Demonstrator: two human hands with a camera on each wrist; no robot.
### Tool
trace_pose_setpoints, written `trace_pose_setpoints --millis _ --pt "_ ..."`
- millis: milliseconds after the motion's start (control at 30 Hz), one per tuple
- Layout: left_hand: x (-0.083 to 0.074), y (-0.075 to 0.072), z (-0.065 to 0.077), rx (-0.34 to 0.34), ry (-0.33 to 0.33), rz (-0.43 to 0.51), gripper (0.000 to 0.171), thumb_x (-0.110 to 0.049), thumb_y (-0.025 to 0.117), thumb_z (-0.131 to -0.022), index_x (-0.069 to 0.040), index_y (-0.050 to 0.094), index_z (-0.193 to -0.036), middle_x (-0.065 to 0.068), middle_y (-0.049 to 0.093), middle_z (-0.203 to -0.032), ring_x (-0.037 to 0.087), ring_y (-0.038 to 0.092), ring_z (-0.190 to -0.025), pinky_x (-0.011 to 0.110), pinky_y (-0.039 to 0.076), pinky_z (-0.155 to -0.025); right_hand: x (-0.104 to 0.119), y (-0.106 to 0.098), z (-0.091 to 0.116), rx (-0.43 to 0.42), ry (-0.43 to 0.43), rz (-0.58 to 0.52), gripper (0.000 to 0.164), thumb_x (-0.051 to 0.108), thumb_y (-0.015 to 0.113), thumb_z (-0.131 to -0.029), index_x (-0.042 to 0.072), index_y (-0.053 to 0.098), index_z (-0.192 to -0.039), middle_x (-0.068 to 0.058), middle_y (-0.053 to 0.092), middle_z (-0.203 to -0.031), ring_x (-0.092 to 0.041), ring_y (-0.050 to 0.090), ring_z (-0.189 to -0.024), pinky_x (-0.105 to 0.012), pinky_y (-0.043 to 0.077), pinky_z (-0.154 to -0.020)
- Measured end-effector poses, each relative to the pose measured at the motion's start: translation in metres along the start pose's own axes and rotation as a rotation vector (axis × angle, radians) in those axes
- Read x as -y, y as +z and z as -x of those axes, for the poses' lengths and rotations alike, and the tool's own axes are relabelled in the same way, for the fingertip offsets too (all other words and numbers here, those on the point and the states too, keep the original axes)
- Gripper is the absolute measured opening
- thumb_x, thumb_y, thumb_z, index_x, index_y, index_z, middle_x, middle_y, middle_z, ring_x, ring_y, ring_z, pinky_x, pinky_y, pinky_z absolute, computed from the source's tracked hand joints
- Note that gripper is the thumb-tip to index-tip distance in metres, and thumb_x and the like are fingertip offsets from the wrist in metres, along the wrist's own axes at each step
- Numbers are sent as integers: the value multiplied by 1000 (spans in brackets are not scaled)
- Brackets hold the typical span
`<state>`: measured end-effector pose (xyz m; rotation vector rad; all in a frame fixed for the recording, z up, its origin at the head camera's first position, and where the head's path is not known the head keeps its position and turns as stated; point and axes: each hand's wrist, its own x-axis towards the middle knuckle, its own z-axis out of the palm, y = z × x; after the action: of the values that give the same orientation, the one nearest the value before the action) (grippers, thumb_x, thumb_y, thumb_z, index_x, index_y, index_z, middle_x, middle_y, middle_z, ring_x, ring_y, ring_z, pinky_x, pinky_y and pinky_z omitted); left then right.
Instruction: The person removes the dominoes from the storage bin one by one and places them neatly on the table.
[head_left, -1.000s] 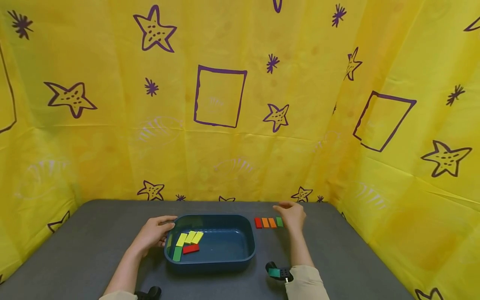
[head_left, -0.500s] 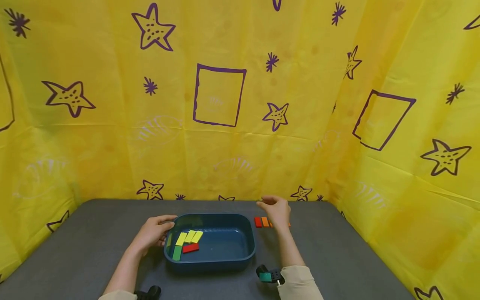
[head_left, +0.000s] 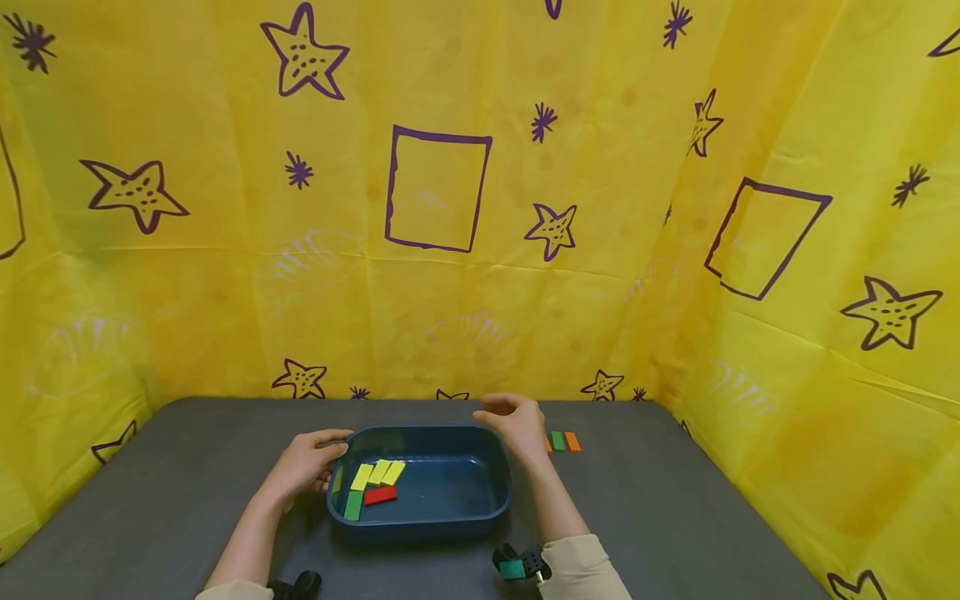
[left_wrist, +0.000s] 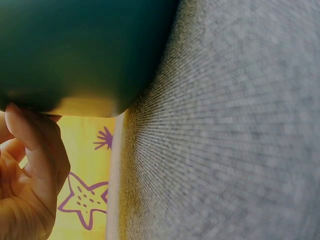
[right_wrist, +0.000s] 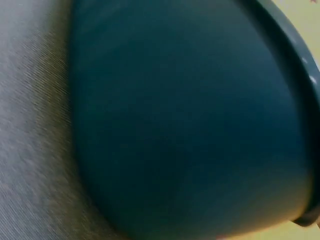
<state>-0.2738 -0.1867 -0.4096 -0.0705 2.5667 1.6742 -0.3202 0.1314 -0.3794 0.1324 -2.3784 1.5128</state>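
My left hand grips the left end of a dark blue rectangular bin, thumb by the rim. In the left wrist view the fingers bend against the bin's outer wall. Over the bin's back right corner is my right hand, fingers loosely curved with a gap to the thumb and nothing visible between them. Inside the bin, at its left, lie several yellow tiles, a red tile and a green tile. The bin's side fills most of the right wrist view.
Right of the bin, a green tile and an orange tile lie in a row on the grey tabletop; my right hand covers the row's left part. A yellow patterned curtain encloses the table's back and sides.
My right hand has moved left from above the tile row to the bin's back right corner, uncovering the row's right end. My left hand and the bin stay put.
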Motion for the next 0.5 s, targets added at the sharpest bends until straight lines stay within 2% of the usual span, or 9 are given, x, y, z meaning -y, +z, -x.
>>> trace_pose_setpoints --millis 300,500 --pt "0 0 0 -4 -2 3 44 -16 50 -100 2 51 -140 14 65 -93 15 55 -59 27 51 -55 3 16 9 161 -58 -71 30 19 83 -77 7 77 -104 -14 76 -102 -23 72 -92 -28 58 -76" --pt "1 0 -1 -9 -6 -3 44 -17 51 -100 1 51 -140 14 65 -94 16 55 -59 27 51 -55 8 26 15 264 -31 -140 30 19 83 -78 8 76 -105 -17 74 -108 -21 71 -95 -30 58 -80"
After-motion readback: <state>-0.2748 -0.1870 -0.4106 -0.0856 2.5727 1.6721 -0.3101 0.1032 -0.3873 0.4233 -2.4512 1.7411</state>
